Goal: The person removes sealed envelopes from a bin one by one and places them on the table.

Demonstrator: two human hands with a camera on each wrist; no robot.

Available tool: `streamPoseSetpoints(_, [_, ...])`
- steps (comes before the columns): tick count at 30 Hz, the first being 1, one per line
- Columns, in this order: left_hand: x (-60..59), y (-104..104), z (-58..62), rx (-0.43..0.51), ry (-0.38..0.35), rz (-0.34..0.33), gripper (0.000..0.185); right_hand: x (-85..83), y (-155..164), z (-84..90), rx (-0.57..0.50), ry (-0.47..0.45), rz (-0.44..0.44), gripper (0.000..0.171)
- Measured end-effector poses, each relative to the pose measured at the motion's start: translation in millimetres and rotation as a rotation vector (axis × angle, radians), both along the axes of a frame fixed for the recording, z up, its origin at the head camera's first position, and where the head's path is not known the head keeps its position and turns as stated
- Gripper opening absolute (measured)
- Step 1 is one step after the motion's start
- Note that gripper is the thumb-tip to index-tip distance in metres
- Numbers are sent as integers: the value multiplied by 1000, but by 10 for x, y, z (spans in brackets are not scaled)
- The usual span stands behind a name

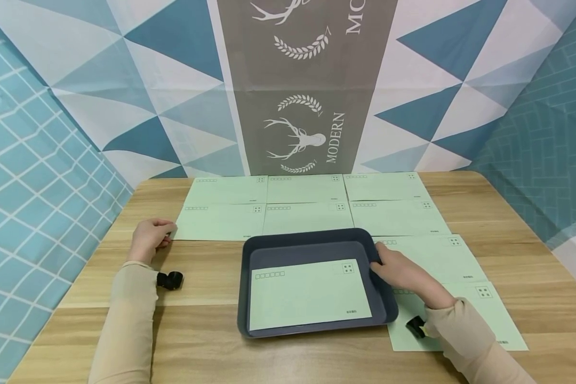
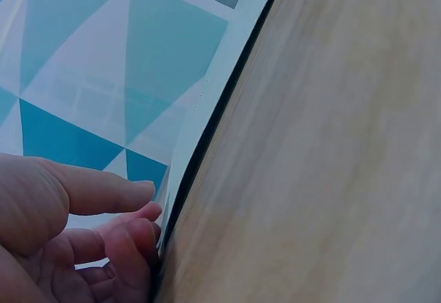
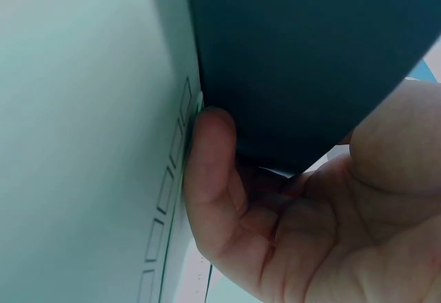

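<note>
A dark blue-grey rectangular tray (image 1: 312, 235) sits in the middle, with one pale green envelope (image 1: 312, 298) lying flat inside it. My right hand (image 1: 403, 269) grips the tray's right end, thumb over the rim. In the right wrist view a curled finger (image 3: 212, 151) lies between the tray's dark wall (image 3: 296, 62) and an envelope (image 3: 83, 138) beneath. On the left, the fingertips of my left hand (image 1: 151, 237) pinch the left edge of the front-left envelope (image 1: 221, 221). Along that envelope's front edge (image 2: 200, 138) a thin dark gap shows over the tabletop.
Several more pale green envelopes (image 1: 307, 188) lie in two rows at the back of the wooden table (image 1: 197, 272). Two others (image 1: 465, 306) lie at the right, partly under my right arm. A patterned cloth (image 1: 187, 85) hangs behind. Both wrists wear small black cameras (image 1: 173, 280).
</note>
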State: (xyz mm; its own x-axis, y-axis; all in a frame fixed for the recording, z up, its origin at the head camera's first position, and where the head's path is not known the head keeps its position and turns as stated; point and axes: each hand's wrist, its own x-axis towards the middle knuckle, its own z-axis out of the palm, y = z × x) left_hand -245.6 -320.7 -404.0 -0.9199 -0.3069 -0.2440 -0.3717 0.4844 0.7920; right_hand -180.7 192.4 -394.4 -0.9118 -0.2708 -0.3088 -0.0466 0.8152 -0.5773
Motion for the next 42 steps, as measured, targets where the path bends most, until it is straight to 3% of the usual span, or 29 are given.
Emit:
streamPoseSetpoints(7, [-7, 4, 1, -12, 5, -19, 46, -3, 0, 0, -4, 4, 5, 36])
streamPoseSetpoints(20, [18, 42, 71, -114, -19, -124, 48, 2, 1, -1, -14, 2, 2, 34])
streamPoseSetpoints(31, [21, 86, 121, -140, -46, -139, 50, 6, 0, -1, -22, 6, 3, 34])
streamPoseSetpoints(37, [37, 137, 229, -244, -61, -223, 53, 3, 1, -4, -16, 12, 5, 31])
streamPoseSetpoints(42, [56, 290, 374, -375, -24, -309, 56, -1, 5, -3, -16, 11, 10, 33])
